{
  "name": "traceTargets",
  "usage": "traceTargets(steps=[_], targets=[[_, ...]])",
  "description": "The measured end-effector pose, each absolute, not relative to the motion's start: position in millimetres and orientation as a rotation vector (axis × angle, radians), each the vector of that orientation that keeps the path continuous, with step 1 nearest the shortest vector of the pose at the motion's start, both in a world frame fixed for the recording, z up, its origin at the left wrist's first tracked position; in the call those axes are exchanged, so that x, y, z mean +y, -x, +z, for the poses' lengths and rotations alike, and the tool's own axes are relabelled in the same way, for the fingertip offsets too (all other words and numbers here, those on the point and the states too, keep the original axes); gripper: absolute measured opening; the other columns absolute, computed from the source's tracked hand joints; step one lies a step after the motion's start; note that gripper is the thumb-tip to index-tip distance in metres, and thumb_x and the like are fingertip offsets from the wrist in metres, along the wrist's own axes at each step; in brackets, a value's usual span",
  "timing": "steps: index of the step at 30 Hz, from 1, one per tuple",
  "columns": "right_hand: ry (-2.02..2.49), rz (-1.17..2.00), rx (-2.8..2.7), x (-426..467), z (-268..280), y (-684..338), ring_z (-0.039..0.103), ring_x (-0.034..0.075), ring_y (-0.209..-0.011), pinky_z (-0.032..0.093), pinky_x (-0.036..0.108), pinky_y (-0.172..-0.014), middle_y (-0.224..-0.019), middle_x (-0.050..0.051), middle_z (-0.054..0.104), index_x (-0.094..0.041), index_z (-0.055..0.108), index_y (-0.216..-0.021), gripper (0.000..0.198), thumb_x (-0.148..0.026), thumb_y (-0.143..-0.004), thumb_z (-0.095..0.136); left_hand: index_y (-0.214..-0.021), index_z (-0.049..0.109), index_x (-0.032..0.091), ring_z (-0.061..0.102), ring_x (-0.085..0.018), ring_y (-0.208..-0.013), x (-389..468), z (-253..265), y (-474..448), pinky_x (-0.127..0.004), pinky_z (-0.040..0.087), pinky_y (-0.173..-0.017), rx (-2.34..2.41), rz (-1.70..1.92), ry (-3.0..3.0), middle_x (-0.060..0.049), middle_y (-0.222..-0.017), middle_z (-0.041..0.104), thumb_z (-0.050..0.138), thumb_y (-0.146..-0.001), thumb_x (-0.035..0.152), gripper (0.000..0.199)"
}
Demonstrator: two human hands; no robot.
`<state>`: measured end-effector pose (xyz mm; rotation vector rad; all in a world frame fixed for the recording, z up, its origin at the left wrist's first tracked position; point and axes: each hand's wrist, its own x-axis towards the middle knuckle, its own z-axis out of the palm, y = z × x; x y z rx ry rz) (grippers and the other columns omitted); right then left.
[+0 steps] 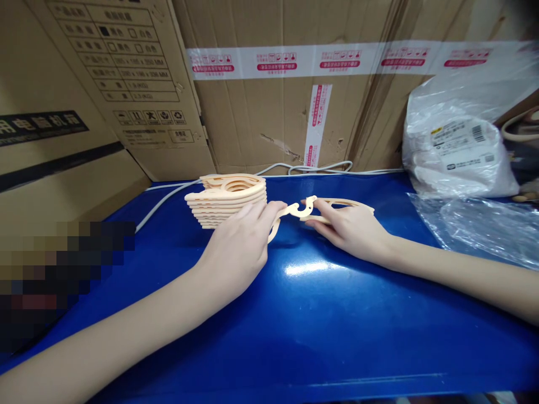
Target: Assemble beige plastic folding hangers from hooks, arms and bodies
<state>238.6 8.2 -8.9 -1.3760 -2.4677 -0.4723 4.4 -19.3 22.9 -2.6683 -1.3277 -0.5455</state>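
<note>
One pale hanger hook (306,212) between a left piece (274,230) and a right piece (353,202), over the blue table (295,336), just right of the stacked hangers (227,197). Probably light, stiff, smooth plastic, thin curves perhaps apt to snap; best taken by the pieces close beside the hook. Left hand (240,241) clamped on the left piece, knuckles up, reaching from near left; right hand (357,231) apart from it, pinching the right piece between thumb and fingers, forearm stretched in from the right.
</note>
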Motion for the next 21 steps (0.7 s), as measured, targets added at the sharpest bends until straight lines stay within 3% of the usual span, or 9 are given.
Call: traceTargets(steps=[6, 14, 18, 21], targets=[[1.419, -0.358, -2.396, 9.3, -10.2, -239.1, 0.071, 0.024, -0.085, 0.050, 0.031, -0.068, -0.090, 0.008, 0.076, -0.015, 0.050, -0.134, 0.044, -0.041, -0.099, 0.042, -0.127, 0.053, 0.017, 0.061, -0.027, -0.103, -19.8, 22.9, -4.6, -0.039, 0.049, -0.081, -1.344, -0.467, 2.683, -0.009, -0.115, 0.065, 0.035, -0.090, 0.005, 0.043], [1.169, -0.527, -2.442, 8.4, -11.8, -240.7, 0.071, 0.016, -0.068, 0.044, 0.026, -0.060, -0.087, 0.004, 0.077, -0.019, 0.065, -0.114, 0.031, -0.029, -0.100, 0.040, -0.124, 0.054, 0.016, 0.062, -0.027, -0.106, -19.4, 21.8, -6.7, -0.039, 0.049, -0.084, -1.474, -0.387, 2.747, -0.008, -0.116, 0.066, 0.037, -0.089, 0.002, 0.041], [1.052, -0.704, -2.446, 5.9, -11.6, -241.2, 0.067, 0.014, -0.062, 0.036, 0.024, -0.051, -0.082, 0.003, 0.076, -0.019, 0.068, -0.112, 0.030, -0.027, -0.100, 0.041, -0.114, 0.056, 0.017, 0.065, -0.026, -0.097, -19.0, 17.5, -9.6, -0.037, 0.050, -0.079, -1.469, -0.415, 2.796, -0.007, -0.107, 0.067, 0.036, -0.100, 0.019, 0.025], [0.925, -0.820, -2.472, 2.9, -10.7, -241.7, 0.065, 0.012, -0.059, 0.033, 0.025, -0.050, -0.075, 0.001, 0.073, -0.018, 0.065, -0.121, 0.031, -0.024, -0.099, 0.043, -0.105, 0.057, 0.017, 0.066, -0.025, -0.092, -20.7, 14.1, -13.7, -0.035, 0.050, -0.075, -1.434, -0.424, 2.834, -0.007, -0.101, 0.068, 0.040, -0.101, 0.033, 0.024]])
